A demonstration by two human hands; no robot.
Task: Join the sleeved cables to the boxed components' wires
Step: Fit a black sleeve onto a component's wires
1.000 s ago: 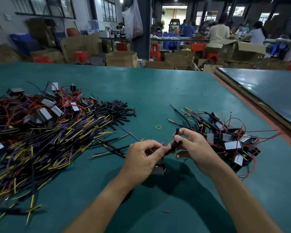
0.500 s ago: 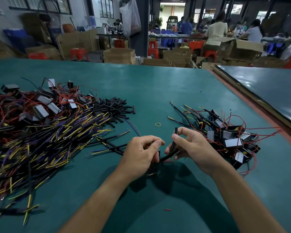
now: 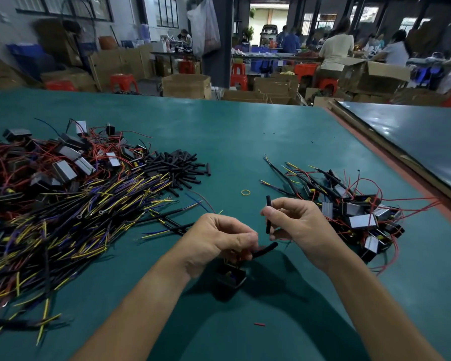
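Two heaps crowd the green surface (image 3: pixel 245 142) on either side of my work. To the left lie boxed components (image 3: pixel 65 168) tangled in red wire. Nearer me is a broad spread of sleeved cables (image 3: pixel 63 225) with yellow and purple ends, and a pile of cut black tubes (image 3: pixel 177 168) sits at its far right edge. A few loose cables from that spread reach to just beside my left knuckles. To the right, a smaller pile of wired components (image 3: pixel 354 212) lies just beside my right wrist. A yellow rubber band (image 3: pixel 245 192) lies between the heaps, beyond my fingers, and a red scrap (image 3: pixel 259 324) lies near me between my forearms. Past the surface stand cardboard boxes (image 3: pixel 185 86), red stools (image 3: pixel 123 82) and people seated at other tables.

My left grip (image 3: pixel 219 238) is curled closed on the held cable (image 3: pixel 264 250), whose black end pokes out toward the right, with red wire showing under the fingers. One black component box (image 3: pixel 229 278) sits directly below that hand; I cannot tell whether it hangs or rests on the surface. My right grip (image 3: pixel 297 225) pinches a short black tube (image 3: pixel 268 214) upright between thumb and fingers.

Half a second ago my hands were nearly touching, with the tube slanting down from the right hand toward the left. Now they have drawn apart, green shows between them, and the tube stands free of the cable end.
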